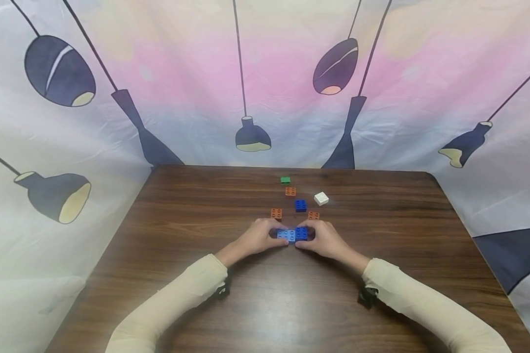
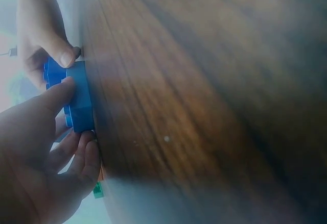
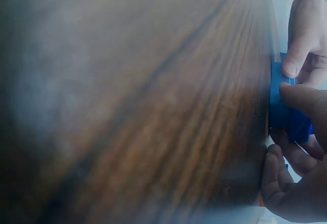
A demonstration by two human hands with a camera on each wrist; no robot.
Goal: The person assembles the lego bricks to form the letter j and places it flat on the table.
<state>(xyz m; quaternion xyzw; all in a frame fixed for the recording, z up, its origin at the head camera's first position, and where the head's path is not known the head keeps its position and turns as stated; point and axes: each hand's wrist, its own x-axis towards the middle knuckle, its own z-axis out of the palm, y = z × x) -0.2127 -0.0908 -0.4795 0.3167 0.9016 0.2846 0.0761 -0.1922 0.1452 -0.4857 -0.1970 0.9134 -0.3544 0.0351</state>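
L grip (image 1: 259,237): pinching lt-blue brick (image 1: 286,235), near & far sides, prob. to steady it low at desk (image 1: 269,304).
R grip (image 1: 327,239): pinching dk-blue brick (image 1: 301,233) likewise, atop lt-blue's R end, prob. for alignment; full seating: can't tell.
Beyond, loose: orange bricks (image 1: 276,213) (3), 2nd dk-blue brick (image 1: 300,205), white brick (image 1: 321,198), green brick (image 1: 285,180); prob. spread for easy reach.

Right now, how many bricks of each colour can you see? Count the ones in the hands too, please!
Orange bricks: 3
Dark blue bricks: 2
Light blue brick: 1
Green brick: 1
White brick: 1
Total: 8
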